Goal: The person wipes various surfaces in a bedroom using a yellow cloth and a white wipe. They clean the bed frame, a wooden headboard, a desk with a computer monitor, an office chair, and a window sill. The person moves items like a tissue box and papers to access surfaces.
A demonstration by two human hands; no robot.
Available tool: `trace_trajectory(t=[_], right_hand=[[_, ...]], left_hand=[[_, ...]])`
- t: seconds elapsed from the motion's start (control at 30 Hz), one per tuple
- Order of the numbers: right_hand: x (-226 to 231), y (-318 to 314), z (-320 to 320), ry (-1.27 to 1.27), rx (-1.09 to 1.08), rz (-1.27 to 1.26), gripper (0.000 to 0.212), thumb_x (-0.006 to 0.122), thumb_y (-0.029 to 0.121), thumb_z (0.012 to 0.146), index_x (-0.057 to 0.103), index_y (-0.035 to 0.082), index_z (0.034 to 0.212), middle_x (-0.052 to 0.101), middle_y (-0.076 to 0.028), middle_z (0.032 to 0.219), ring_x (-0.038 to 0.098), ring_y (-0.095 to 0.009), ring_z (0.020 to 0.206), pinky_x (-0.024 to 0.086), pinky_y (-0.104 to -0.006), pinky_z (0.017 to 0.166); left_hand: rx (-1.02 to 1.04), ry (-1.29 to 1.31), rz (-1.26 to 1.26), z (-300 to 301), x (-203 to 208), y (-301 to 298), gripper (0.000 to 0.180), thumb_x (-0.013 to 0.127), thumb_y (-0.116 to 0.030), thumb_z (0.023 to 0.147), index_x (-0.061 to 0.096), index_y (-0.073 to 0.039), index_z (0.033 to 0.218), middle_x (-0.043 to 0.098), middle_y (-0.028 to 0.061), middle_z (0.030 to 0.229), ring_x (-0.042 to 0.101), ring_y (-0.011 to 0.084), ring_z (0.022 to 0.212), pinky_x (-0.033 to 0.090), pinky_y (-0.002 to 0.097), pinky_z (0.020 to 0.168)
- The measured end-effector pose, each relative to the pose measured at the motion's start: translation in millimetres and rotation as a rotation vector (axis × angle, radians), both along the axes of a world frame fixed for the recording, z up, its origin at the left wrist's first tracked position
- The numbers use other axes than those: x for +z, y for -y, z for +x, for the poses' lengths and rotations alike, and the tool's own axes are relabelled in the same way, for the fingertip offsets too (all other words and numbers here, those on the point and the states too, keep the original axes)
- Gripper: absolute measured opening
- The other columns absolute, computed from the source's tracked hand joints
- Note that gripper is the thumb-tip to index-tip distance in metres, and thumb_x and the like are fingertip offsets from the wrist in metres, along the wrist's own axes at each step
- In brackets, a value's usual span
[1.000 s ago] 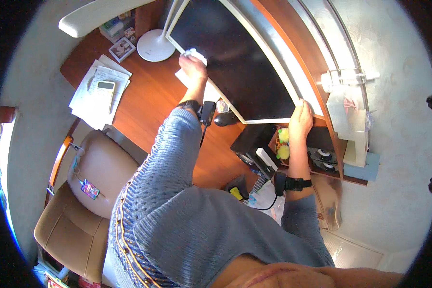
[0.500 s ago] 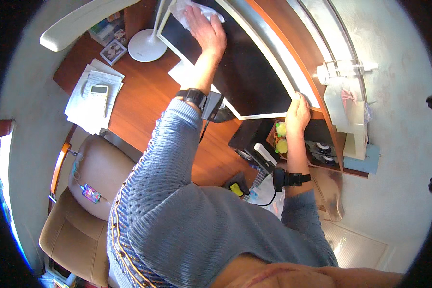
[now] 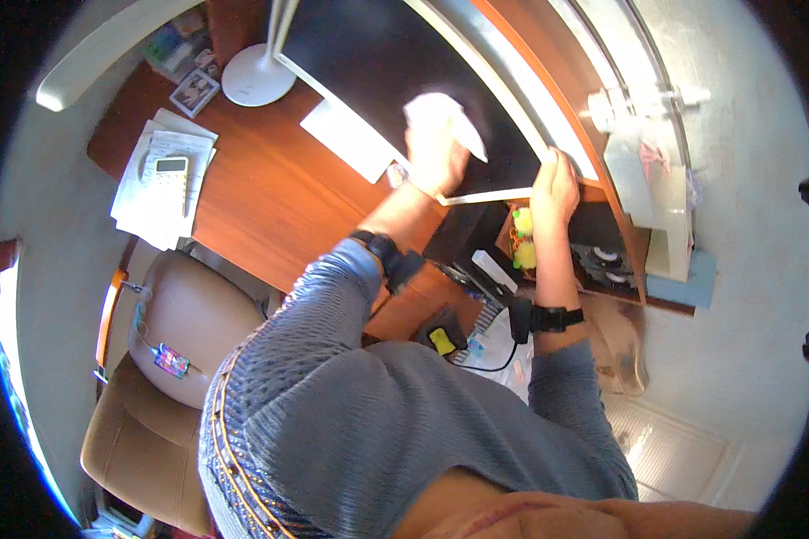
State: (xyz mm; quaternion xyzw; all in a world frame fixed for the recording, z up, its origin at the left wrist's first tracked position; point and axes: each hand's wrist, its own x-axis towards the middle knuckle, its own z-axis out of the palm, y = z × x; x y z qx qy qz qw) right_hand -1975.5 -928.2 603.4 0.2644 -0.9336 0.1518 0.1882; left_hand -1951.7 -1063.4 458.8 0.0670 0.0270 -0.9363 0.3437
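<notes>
My left hand [image 3: 437,162] presses a white cloth [image 3: 442,112] against the dark screen of a white-framed monitor [image 3: 360,54], close to its lower edge. The fingers are blurred and partly hidden by the cloth. With my right hand [image 3: 557,187] I grip the monitor's white frame at its right-hand corner, fingers wrapped over the edge. Both my wrists carry black straps with small devices on them.
Left on the wooden desk [image 3: 243,198] are papers with a calculator [image 3: 172,184], a framed photo [image 3: 194,92] and a white lamp base [image 3: 259,75]. A brown chair [image 3: 189,323] holds a phone [image 3: 171,360]. Yellow-green toys [image 3: 523,238] sit in a shelf beside my right forearm.
My left hand has slid with the cloth from the screen's far upper part down toward its near lower corner. My right hand keeps its hold on the frame.
</notes>
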Motion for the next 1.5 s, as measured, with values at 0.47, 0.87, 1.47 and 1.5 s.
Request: trace_trajectory(t=[0.47, 0.87, 1.47, 1.5], right_hand=[[3.1, -0.2, 1.3, 0.037, -0.009, 0.027, 0.047, 0.04, 0.035, 0.104, 0.068, 0.001, 0.12, 0.069, -0.025, 0.116, 0.063, -0.043, 0.111, 0.048, -0.0492, 0.099], [5.0, -2.9, 0.3, 0.081, 0.021, -0.021, 0.049, 0.04, 0.038, 0.104, 0.067, 0.001, 0.121, 0.068, -0.025, 0.119, 0.063, -0.043, 0.114, 0.048, -0.0497, 0.099], [-3.7, -2.1, -4.2, -0.072, 0.07, -0.041, 0.039, 0.045, 0.034, 0.103, 0.07, 0.004, 0.106, 0.071, -0.022, 0.102, 0.066, -0.043, 0.1, 0.049, -0.0524, 0.093], [-3.2, -1.5, -4.8, -0.066, 0.07, -0.039, 0.039, 0.045, 0.034, 0.103, 0.07, 0.004, 0.106, 0.071, -0.022, 0.102, 0.066, -0.043, 0.1, 0.049, -0.0524, 0.093]], left_hand=[[0.392, 1.02, -1.316, 15.1, -35.7, -104.3, 0.053, 0.053, -0.006, 0.098, 0.036, 0.009, 0.146, 0.025, 0.0359, 0.157, 0.022, 0.0529, 0.147, 0.016, 0.0536, 0.123], [0.62, 0.549, -1.953, 14.5, -12.9, -96.1, 0.051, 0.06, -0.009, 0.082, 0.062, -0.008, 0.133, 0.056, 0.0116, 0.141, 0.049, 0.0335, 0.134, 0.044, 0.0485, 0.102], [0.249, 1.243, -1.407, 20.1, -90.7, -95.2, 0.064, 0.052, -0.007, 0.095, 0.027, 0.01, 0.151, 0.028, 0.0335, 0.155, 0.026, 0.0517, 0.144, 0.016, 0.0506, 0.123], [0.329, 1.262, -1.383, 12.7, -88.8, -76.2, 0.063, 0.052, -0.009, 0.097, 0.026, 0.01, 0.152, 0.029, 0.0327, 0.156, 0.028, 0.05, 0.144, 0.017, 0.0498, 0.123]])
